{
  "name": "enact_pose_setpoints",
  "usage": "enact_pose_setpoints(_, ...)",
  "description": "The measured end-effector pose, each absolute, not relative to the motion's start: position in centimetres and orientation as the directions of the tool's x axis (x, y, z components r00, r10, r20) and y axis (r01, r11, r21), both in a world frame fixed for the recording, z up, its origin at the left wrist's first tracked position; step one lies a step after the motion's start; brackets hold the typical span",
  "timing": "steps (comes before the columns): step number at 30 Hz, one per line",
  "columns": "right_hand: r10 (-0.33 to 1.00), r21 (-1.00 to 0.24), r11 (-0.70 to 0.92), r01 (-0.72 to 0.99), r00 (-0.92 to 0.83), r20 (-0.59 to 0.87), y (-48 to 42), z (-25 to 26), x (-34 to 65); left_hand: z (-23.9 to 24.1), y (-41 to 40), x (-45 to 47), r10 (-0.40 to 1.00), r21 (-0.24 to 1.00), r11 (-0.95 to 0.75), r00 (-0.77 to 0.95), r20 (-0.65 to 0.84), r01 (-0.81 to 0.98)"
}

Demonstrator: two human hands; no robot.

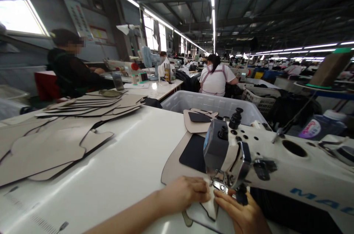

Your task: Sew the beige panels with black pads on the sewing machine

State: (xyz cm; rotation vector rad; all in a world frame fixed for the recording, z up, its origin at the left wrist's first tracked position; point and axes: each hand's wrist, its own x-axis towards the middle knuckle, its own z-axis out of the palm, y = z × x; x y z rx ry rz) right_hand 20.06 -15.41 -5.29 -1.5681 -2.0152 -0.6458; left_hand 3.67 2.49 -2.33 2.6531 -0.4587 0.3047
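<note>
Hands meet at the lower edge of the head view, pressed flat on a beige cut piece (177,169) that lies on the white table (118,175) under the head of a sewing machine (229,152). The left hand (185,193) rests palm down on the piece with its fingers spread and loose, gripping nothing; the right hand (243,213) lies beside it, fingertips on the piece's near edge just below the presser foot (221,184), though its lower part is cut off by the frame, so whether it pinches the material cannot be told. The needle itself is hard to make out behind the metal parts. A dark patch (193,152) sits on the beige piece, partly hidden by the machine head. Behind that, a grey plastic bin (199,103) holds more cut pieces (their number is unclear). To the left, a loose stack of beige cut shapes (55,141) spreads across the table, well apart from the hands. Farther back, a person in dark clothes (72,68) sits at the left and a person in a white top (215,77) sits at another bench.
</note>
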Motion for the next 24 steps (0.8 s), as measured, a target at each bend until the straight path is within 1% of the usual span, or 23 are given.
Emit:
enact_pose_setpoints(2, 0.783, 0.164, 0.256, 0.953, -0.304, 0.543, -15.6, -5.3, 20.3, -2.3, 3.9, 4.3, -0.295, 0.448, -0.795, 0.906, 0.304, -0.409)
enact_pose_setpoints(4, 0.814, 0.229, 0.275, 0.934, -0.353, 0.461, -15.8, -5.1, 20.4, -2.4, 5.1, 4.8, -0.294, 0.502, -0.755, 0.902, 0.316, -0.422)
enact_pose_setpoints(7, 0.787, 0.313, 0.281, 0.907, -0.404, 0.466, -15.7, -4.6, 20.5, -2.4, 6.2, 5.4, -0.277, 0.556, -0.721, 0.908, 0.315, -0.413)
enact_pose_setpoints(10, 0.766, 0.407, 0.266, 0.874, -0.448, 0.460, -15.5, -4.4, 20.4, -2.2, 6.6, 5.6, -0.253, 0.579, -0.714, 0.916, 0.311, -0.394)
enact_pose_setpoints(13, 0.778, 0.509, 0.242, 0.826, -0.479, 0.407, -15.4, -4.9, 20.6, -1.9, 6.3, 5.3, -0.214, 0.563, -0.745, 0.927, 0.307, -0.358)
enact_pose_setpoints(17, 0.778, 0.605, 0.240, 0.759, -0.523, 0.348, -15.4, -5.8, 21.2, -2.3, 4.9, 4.5, -0.137, 0.485, -0.827, 0.938, 0.317, -0.284)
enact_pose_setpoints(20, 0.767, 0.643, 0.249, 0.724, -0.553, 0.326, -15.4, -5.9, 21.3, -3.3, 3.6, 4.0, -0.064, 0.420, -0.885, 0.946, 0.318, -0.201)
enact_pose_setpoints(22, 0.775, 0.644, 0.244, 0.725, -0.544, 0.320, -15.5, -5.7, 21.1, -4.0, 3.2, 3.9, -0.018, 0.391, -0.908, 0.948, 0.317, -0.148)
enact_pose_setpoints(24, 0.795, 0.632, 0.235, 0.738, -0.520, 0.312, -15.7, -5.7, 21.0, -4.3, 3.1, 4.0, -0.003, 0.375, -0.919, 0.951, 0.308, -0.124)
